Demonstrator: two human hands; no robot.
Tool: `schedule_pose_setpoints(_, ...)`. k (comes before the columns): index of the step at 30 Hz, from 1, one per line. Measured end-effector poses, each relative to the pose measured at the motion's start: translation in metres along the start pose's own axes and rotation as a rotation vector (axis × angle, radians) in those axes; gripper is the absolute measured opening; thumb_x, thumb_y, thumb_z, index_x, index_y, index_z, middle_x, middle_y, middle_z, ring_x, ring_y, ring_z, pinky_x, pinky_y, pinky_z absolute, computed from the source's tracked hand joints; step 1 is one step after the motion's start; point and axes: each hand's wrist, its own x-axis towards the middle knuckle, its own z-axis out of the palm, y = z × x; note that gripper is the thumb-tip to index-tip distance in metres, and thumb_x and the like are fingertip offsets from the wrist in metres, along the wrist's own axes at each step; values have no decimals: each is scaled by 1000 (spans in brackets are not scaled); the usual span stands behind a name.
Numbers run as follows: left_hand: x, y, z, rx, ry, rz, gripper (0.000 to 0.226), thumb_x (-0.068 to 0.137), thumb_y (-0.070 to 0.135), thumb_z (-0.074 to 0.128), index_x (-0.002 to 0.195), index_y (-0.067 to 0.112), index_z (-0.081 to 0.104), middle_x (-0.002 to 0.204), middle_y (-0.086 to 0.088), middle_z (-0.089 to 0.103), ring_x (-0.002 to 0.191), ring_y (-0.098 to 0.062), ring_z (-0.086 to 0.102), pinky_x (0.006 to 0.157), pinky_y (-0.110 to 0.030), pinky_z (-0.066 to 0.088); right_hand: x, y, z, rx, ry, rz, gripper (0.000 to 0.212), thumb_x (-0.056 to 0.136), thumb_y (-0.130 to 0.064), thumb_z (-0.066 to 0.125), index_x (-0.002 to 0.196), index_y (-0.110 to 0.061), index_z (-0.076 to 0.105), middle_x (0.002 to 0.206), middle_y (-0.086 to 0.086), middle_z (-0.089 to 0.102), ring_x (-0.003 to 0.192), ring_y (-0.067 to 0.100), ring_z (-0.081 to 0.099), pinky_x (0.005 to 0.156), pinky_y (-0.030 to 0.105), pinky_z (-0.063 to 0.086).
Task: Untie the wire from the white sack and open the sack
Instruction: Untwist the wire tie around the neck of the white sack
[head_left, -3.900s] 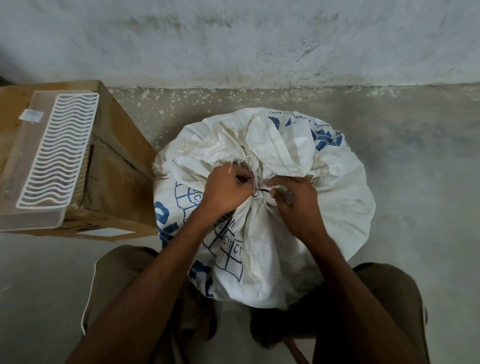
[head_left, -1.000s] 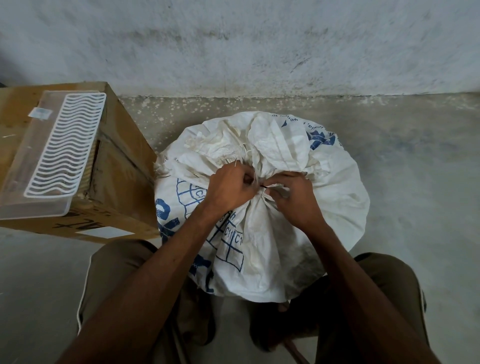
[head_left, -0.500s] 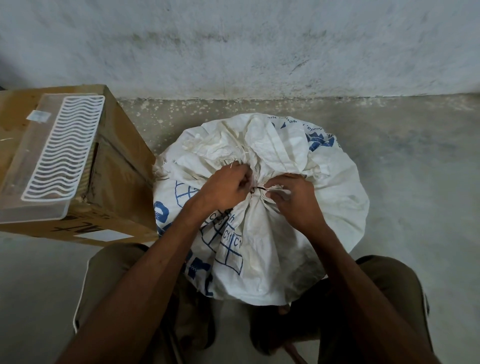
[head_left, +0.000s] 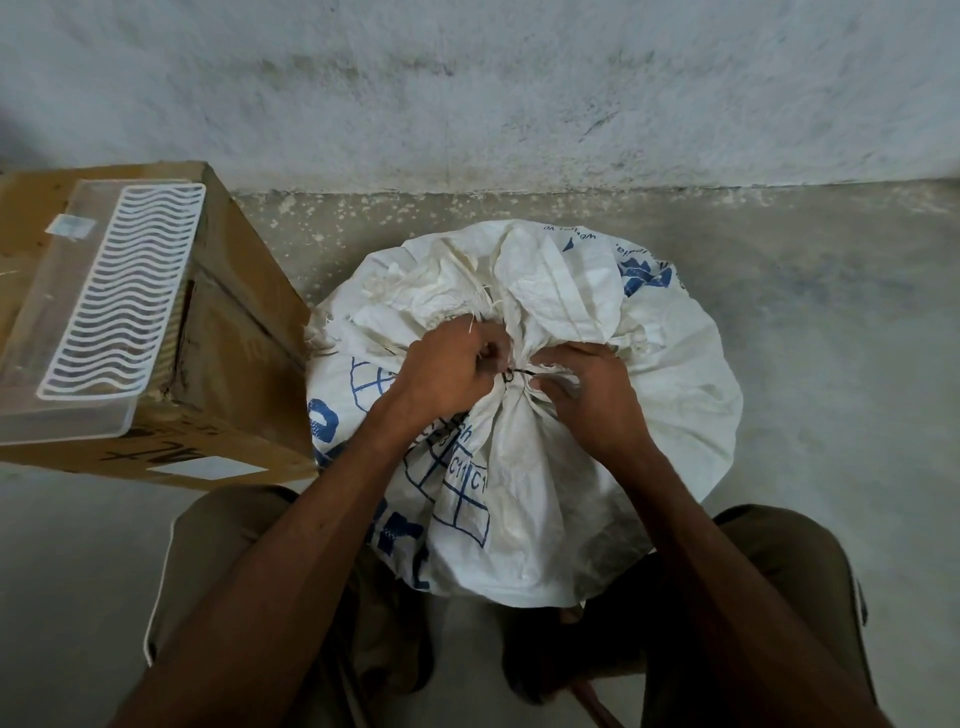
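The sack (head_left: 524, 431) stands upright on the floor (head_left: 810, 364) just right of a box (head_left: 228, 332), its gathered neck pointing up toward the camera and still bound by the dark wire (head_left: 521, 372), which runs left to right across the neck. The left hand (head_left: 447, 371) has its fingers curled tight at the wire's left end, pinching there. The right hand (head_left: 587, 395) pinches the bunched cloth and the wire's right end, fingers curled close together.
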Motion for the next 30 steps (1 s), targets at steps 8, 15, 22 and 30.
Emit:
schedule_pose_setpoints(8,2,2,-27,-771,17,-326,21,84,-13,49,78,2,63,79,-4,73,79,-24,73,62,-31,57,0,0,1,27,32,27,25,78,-19,80,102,-26,75,106,-8,73,106,19,65,94,40,51)
schedule_pose_setpoints(15,0,-25,-34,-164,44,-483,7,82,29,63,83,24,67,89,4,73,86,-24,66,80,-38,54,-3,-14,2,-22,93,-200,12,86,-11,76,94,-20,78,97,-4,72,93,17,63,93,36,40)
schedule_pose_setpoints(22,-2,-35,-34,-91,-73,-475,9,78,26,65,80,21,73,82,2,72,83,-22,66,74,-35,55,-3,-23,17,-129,159,-130,8,91,-28,72,94,-23,78,96,-9,70,93,17,59,88,34,41)
schedule_pose_setpoints(30,-6,-9,-23,-719,-85,-480,19,88,13,60,73,9,71,70,-8,68,66,-17,59,67,-32,47,2,-29,24,-181,163,-53,6,84,-27,72,86,-29,77,92,-11,71,91,11,59,88,38,46)
